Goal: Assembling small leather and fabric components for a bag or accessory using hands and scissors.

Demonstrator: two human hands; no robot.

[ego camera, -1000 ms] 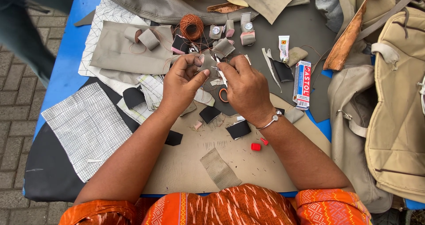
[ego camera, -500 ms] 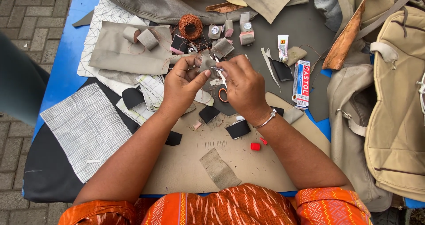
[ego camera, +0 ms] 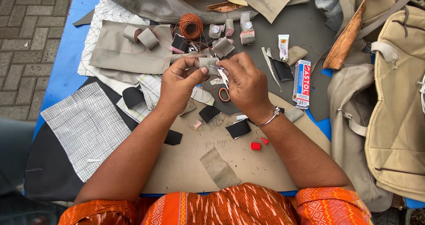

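My left hand [ego camera: 179, 81] pinches one end of a small grey-beige fabric strip [ego camera: 208, 63], thumb and fingers closed on it, and my right hand [ego camera: 245, 83] is closed on its other end, with the orange-handled scissors [ego camera: 223, 90] hanging under that hand, handle loop down toward me. The strip sits between both hands above the middle of the worktop [ego camera: 186, 163], its long axis running left to right, roughly level. Just right of my right hand lies a long white, red and blue glue carton [ego camera: 302, 83], flat, its long axis running away from me, printed face up. Beyond its far end lies a small white glue tube with a yellow and red label [ego camera: 283, 45], pointing the same way. Beyond my hands, a coil of orange thread [ego camera: 191, 25] rests near several rolled grey fabric pieces [ego camera: 141, 35]. Nearer me lie black square patches [ego camera: 239, 128], a small red cap [ego camera: 255, 146] and a grey woven scrap [ego camera: 220, 167]. To my left lies a white gridded cloth piece [ego camera: 86, 127]; to my right, a tan canvas backpack [ego camera: 398, 110].
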